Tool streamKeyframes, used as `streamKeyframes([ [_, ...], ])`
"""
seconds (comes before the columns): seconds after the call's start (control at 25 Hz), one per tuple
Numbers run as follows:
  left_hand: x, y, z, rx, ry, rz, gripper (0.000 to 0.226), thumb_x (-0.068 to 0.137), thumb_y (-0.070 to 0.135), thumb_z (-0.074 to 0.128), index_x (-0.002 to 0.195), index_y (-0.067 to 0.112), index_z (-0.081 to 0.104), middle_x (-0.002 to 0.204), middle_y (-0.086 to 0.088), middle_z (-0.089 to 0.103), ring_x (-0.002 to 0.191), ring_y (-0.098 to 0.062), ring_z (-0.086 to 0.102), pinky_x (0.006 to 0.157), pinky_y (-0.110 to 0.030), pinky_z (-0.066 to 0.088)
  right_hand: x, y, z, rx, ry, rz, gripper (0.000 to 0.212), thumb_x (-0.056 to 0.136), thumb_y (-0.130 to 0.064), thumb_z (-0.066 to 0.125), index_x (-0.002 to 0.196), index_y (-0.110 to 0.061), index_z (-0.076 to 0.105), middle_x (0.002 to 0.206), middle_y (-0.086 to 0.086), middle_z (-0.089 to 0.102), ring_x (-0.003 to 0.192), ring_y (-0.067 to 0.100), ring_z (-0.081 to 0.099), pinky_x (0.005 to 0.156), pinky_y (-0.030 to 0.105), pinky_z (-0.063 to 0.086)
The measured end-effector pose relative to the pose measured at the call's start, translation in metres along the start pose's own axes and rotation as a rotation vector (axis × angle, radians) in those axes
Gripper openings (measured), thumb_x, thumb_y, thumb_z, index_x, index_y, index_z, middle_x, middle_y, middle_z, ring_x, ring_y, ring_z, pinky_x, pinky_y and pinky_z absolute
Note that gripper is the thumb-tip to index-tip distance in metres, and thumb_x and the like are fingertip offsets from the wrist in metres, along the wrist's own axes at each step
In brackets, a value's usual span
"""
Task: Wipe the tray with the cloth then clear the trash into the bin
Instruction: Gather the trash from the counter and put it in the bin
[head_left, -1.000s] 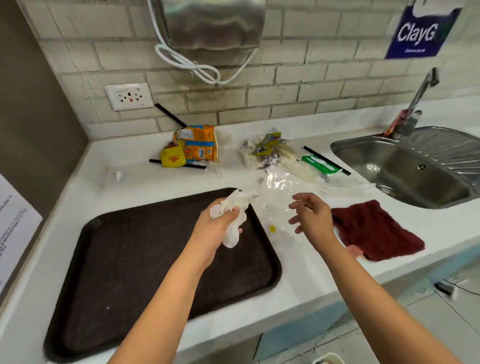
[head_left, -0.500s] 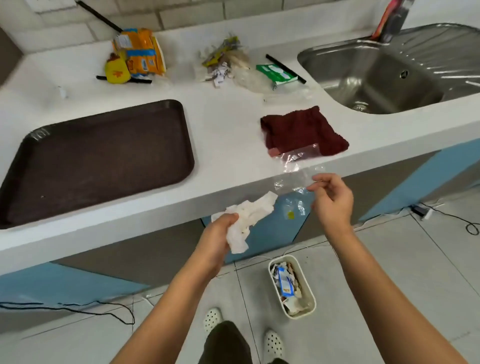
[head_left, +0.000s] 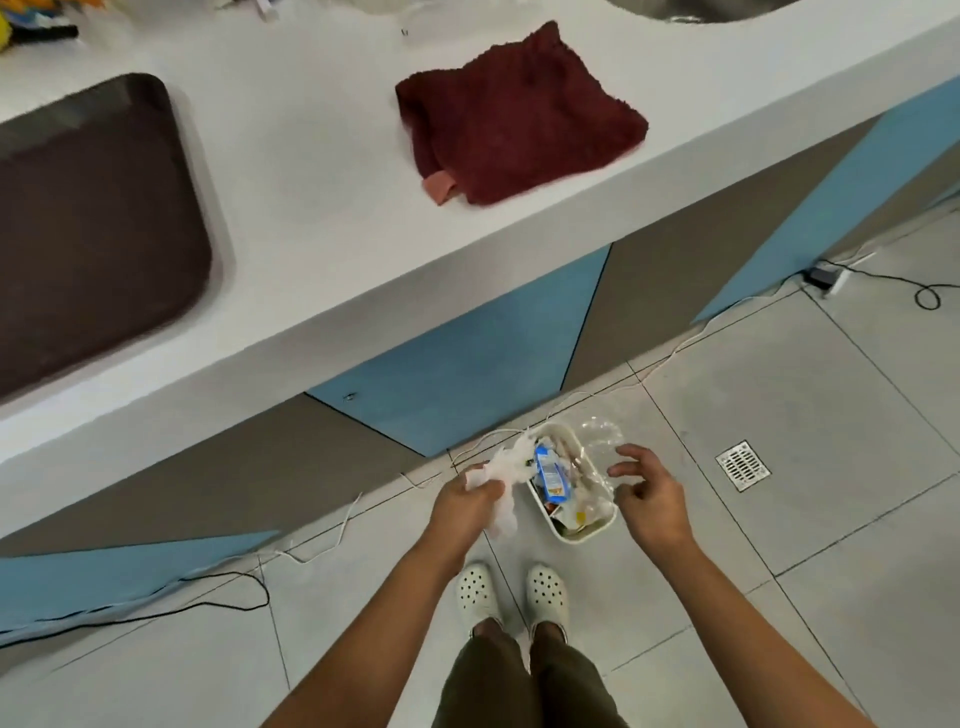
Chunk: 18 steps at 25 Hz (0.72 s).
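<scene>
Bin (head_left: 597, 535): one, small, white, rounded-rectangular, standing on the tiled floor just in front of the counter base. All places below are given from it. It holds mixed trash; one blue carton (head_left: 548, 470) stands out, with print too blurred to read.

Clear plastic film (head_left: 600, 441): one crumpled piece, at the bin's far right rim, partly over the contents.

Left hand (head_left: 467, 506): one, just left of the bin, fingers curled round a crumpled white tissue (head_left: 506, 467) whose loose end reaches to the bin's left rim.

Right hand (head_left: 652, 501): one, just right of the bin and above its rim, fingers spread and loosely bent, holding nothing; whether the fingertips touch the film cannot be told.

Shoes (head_left: 511, 592): two, white, perforated, directly on the near side of the bin.

Counter (head_left: 322, 223): one, white, above and beyond the bin.

Cloth (head_left: 519, 114): one, dark red, with a single pink tab at its near corner, lying flat on the counter straight beyond the bin; no hand touches it.

Tray (head_left: 93, 234): one, dark brown, on the counter beyond and well left of the bin, cut by the frame edge.

Floor drain (head_left: 743, 465): one, square metal grille, to the right of the bin.

Cables: white cords and one black, trailing along the floor left of and beyond the bin.

No legible writing anywhere.
</scene>
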<state>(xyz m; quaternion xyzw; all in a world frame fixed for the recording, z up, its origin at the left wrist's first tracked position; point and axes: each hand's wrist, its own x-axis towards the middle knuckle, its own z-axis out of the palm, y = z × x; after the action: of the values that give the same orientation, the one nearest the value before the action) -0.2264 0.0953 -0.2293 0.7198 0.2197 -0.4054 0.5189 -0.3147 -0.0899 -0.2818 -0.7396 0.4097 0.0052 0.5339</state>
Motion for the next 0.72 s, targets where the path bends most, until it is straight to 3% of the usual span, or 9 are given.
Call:
streamKeyframes([
  [0.12, 0.037, -0.02, 0.019, 0.092, -0.032, -0.043, 0.014, 0.088, 0.01, 0.054, 0.099, 0.014, 0.062, 0.095, -0.009, 0.067, 0.094, -0.028, 0.063, 0.084, -0.037, 0.051, 0.014, 0.054, 0.013, -0.079, -0.04, 0.085, 0.048, 0.08, 0.016, 0.045, 0.118, -0.014, 0.053, 0.092, 0.007, 0.059, 0.057, 0.011, 0.051, 0.046, 0.008, 0.04],
  [0.24, 0.065, -0.033, 0.031, 0.159, -0.052, -0.084, 0.01, 0.089, 0.01, 0.053, 0.087, 0.018, 0.059, 0.087, -0.006, 0.065, 0.089, -0.027, 0.063, 0.084, -0.036, 0.051, 0.028, 0.09, 0.027, -0.132, -0.019, 0.133, 0.056, 0.08, 0.015, 0.046, 0.121, -0.022, 0.049, 0.094, 0.005, 0.06, 0.06, 0.011, 0.05, 0.053, 0.015, 0.042],
  [0.32, 0.092, -0.045, 0.043, 0.215, -0.078, -0.096, 0.007, 0.09, 0.012, 0.053, 0.091, 0.018, 0.057, 0.092, -0.008, 0.064, 0.092, -0.028, 0.062, 0.083, -0.036, 0.051, 0.043, 0.125, 0.042, -0.146, 0.014, 0.179, 0.056, 0.077, 0.016, 0.047, 0.113, -0.026, 0.052, 0.1, 0.007, 0.062, 0.071, 0.021, 0.056, 0.065, 0.025, 0.043],
  [0.4, 0.113, -0.048, 0.044, 0.21, -0.055, -0.121, 0.005, 0.091, 0.014, 0.053, 0.095, 0.017, 0.056, 0.095, -0.009, 0.062, 0.092, -0.028, 0.061, 0.075, -0.033, 0.051, 0.051, 0.14, 0.056, -0.187, -0.032, 0.217, 0.048, 0.077, 0.016, 0.046, 0.106, -0.021, 0.058, 0.107, 0.009, 0.061, 0.09, 0.027, 0.058, 0.074, 0.025, 0.042],
  [0.52, 0.154, -0.067, 0.061, 0.232, -0.065, -0.146, 0.012, 0.092, 0.013, 0.052, 0.102, 0.015, 0.057, 0.097, -0.009, 0.063, 0.088, -0.025, 0.06, 0.066, -0.029, 0.049, 0.065, 0.178, 0.075, -0.238, -0.104, 0.279, 0.048, 0.077, 0.012, 0.043, 0.11, -0.019, 0.059, 0.114, 0.007, 0.06, 0.083, 0.023, 0.056, 0.07, 0.025, 0.042],
  [0.64, 0.185, -0.082, 0.074, 0.213, -0.085, -0.171, 0.017, 0.092, 0.012, 0.05, 0.108, 0.012, 0.057, 0.105, -0.013, 0.064, 0.097, -0.03, 0.062, 0.077, -0.036, 0.052, 0.085, 0.198, 0.083, -0.288, -0.138, 0.317, 0.055, 0.076, 0.01, 0.043, 0.115, -0.025, 0.056, 0.118, 0.0, 0.057, 0.094, 0.022, 0.057, 0.072, 0.025, 0.043],
  [0.72, 0.208, -0.09, 0.083, 0.22, -0.092, -0.189, 0.023, 0.092, 0.012, 0.05, 0.114, 0.009, 0.058, 0.112, -0.016, 0.064, 0.102, -0.032, 0.062, 0.077, -0.036, 0.052, 0.103, 0.208, 0.088, -0.317, -0.158, 0.323, 0.058, 0.074, 0.01, 0.043, 0.118, -0.026, 0.055, 0.119, -0.003, 0.056, 0.103, 0.022, 0.056, 0.077, 0.024, 0.043],
])
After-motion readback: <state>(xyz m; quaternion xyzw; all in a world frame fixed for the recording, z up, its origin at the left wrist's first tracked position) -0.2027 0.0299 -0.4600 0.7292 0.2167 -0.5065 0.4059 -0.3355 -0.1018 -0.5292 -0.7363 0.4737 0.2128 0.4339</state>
